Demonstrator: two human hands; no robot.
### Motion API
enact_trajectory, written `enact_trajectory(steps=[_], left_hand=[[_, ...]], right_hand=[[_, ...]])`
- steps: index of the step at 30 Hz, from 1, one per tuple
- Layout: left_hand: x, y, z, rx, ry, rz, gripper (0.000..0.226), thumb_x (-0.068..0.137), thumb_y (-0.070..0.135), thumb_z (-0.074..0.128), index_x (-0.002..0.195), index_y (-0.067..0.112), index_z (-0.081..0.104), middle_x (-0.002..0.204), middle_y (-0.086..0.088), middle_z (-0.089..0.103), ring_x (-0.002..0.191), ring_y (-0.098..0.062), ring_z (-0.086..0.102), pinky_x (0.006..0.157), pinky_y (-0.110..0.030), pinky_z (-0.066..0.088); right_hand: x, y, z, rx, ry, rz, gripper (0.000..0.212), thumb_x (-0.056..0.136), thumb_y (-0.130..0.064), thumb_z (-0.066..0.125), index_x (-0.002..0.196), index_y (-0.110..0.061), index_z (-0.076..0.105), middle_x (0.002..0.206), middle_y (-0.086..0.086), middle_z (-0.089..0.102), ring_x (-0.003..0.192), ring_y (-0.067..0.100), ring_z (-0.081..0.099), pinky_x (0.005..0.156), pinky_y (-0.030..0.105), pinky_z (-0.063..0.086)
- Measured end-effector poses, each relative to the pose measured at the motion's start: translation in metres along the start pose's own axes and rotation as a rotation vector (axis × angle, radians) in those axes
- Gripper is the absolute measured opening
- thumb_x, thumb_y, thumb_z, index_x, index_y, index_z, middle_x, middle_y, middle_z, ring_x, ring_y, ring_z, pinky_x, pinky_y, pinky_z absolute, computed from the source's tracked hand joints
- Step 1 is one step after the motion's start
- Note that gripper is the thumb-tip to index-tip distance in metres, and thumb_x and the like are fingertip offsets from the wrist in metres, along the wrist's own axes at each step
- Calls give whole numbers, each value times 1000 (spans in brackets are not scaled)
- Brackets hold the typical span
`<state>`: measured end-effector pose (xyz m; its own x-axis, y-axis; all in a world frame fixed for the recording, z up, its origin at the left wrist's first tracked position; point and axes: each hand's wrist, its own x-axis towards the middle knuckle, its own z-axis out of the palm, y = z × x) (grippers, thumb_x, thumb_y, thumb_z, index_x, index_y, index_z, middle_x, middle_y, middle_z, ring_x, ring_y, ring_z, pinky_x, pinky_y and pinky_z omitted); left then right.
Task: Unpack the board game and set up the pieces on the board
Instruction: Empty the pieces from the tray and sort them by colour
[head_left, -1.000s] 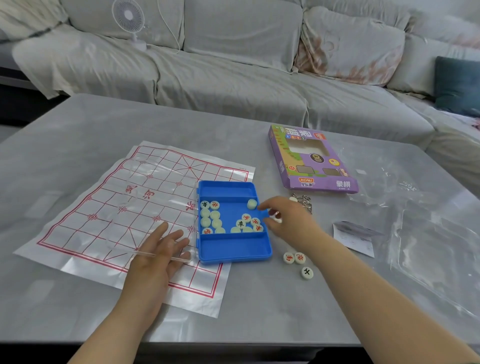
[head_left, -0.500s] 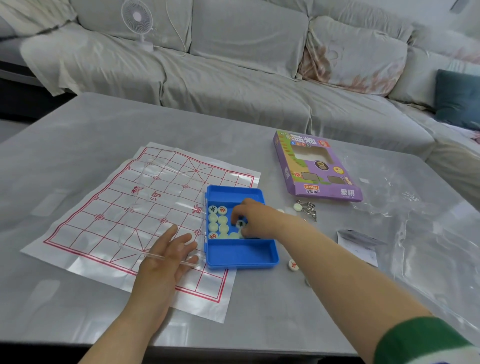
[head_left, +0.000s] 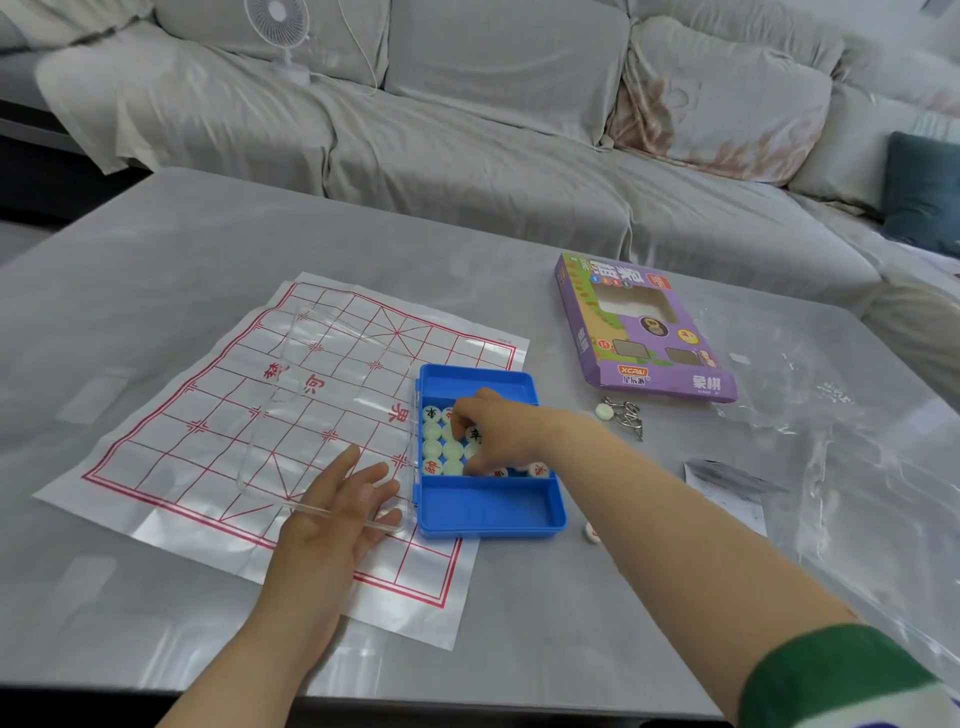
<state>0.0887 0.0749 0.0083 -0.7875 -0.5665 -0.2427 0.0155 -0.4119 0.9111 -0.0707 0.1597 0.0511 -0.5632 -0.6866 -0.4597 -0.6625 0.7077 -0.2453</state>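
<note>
A white paper board (head_left: 218, 415) with a red grid lies on the grey table. At its right edge sits a blue tray (head_left: 488, 512), and several pale round pieces (head_left: 434, 431) fill its middle compartment. My right hand (head_left: 498, 434) reaches into that compartment, fingers curled down and pinching a piece there; the piece itself is hidden. Flat on the board, my left hand (head_left: 332, 514) presses its straight fingers on the near edge of the tray's clear lid (head_left: 322, 364). One loose piece (head_left: 604, 411) lies right of the tray and another (head_left: 591, 531) by its near right corner.
The purple game box (head_left: 649, 332) lies flat behind the tray, with a metal wire puzzle (head_left: 626, 415) near it. A paper leaflet (head_left: 727, 488) and crumpled clear plastic wrap (head_left: 857, 467) cover the table's right side. A grey sofa with a small fan (head_left: 275, 26) stands behind.
My right hand moved from the tray's right edge into the middle compartment and curled down over the pieces. The left hand stayed on the lid.
</note>
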Motion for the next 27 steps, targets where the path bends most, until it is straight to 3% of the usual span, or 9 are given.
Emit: enact_trajectory(steps=[5, 8, 12, 15, 17, 20, 24, 27], left_hand=[[1, -1, -2, 1, -14, -11, 28, 91, 9, 45, 111, 28, 47, 98, 6, 60, 92, -10, 59, 70, -18, 53], [-1, 0, -1, 41, -20, 1, 29, 91, 10, 46, 113, 29, 47, 103, 4, 59, 95, -14, 60, 80, -28, 51], [-2, 0, -1, 74, -19, 12, 31, 90, 11, 48, 114, 31, 46, 111, 1, 57, 103, -21, 57, 91, -36, 45], [-3, 1, -1, 101, -29, 12, 35, 89, 8, 49, 116, 30, 45, 114, 1, 56, 103, -20, 57, 91, -35, 44], [-4, 2, 0, 106, -29, 5, 36, 90, 7, 49, 116, 31, 44, 115, 1, 55, 104, -20, 56, 90, -34, 44], [-4, 3, 0, 113, -32, 0, 39, 90, 7, 48, 118, 33, 39, 116, 1, 54, 105, -21, 55, 94, -37, 44], [-4, 2, -1, 145, -38, 9, 37, 91, 10, 47, 115, 35, 37, 117, 2, 53, 109, -23, 53, 102, -44, 38], [-3, -1, -2, 177, -35, 6, 28, 91, 11, 48, 103, 36, 44, 117, 4, 52, 115, -24, 51, 103, -47, 38]], right_hand=[[3, -2, 6, -103, 34, 6, 32, 83, -15, 62, 110, -10, 47, 115, 6, 39, 86, 18, 46, 76, 25, 46], [5, -2, 11, -116, 105, -20, 18, 83, -11, 59, 94, -12, 45, 100, 2, 34, 80, 17, 44, 58, 19, 37], [8, -1, 14, -51, 176, 11, 19, 80, -6, 60, 85, -14, 42, 96, 0, 35, 79, 18, 44, 65, 24, 38], [5, 2, 14, 36, 209, 3, 19, 80, -3, 59, 84, -13, 44, 97, 0, 36, 82, 17, 43, 59, 18, 35], [-2, 4, 10, 135, 242, -7, 17, 81, -1, 57, 84, -14, 45, 97, -1, 37, 83, 16, 43, 66, 19, 38], [-22, 13, -1, 286, 355, -21, 21, 80, 2, 54, 74, -17, 46, 87, -4, 40, 71, 12, 42, 71, 23, 37], [-63, 36, -5, 340, 388, 15, 34, 81, 1, 56, 67, -27, 42, 80, -11, 39, 69, 7, 42, 62, 10, 36], [-95, 49, 25, 307, 387, 7, 41, 79, 3, 54, 66, -33, 39, 80, -15, 37, 70, 6, 41, 64, 12, 34]])
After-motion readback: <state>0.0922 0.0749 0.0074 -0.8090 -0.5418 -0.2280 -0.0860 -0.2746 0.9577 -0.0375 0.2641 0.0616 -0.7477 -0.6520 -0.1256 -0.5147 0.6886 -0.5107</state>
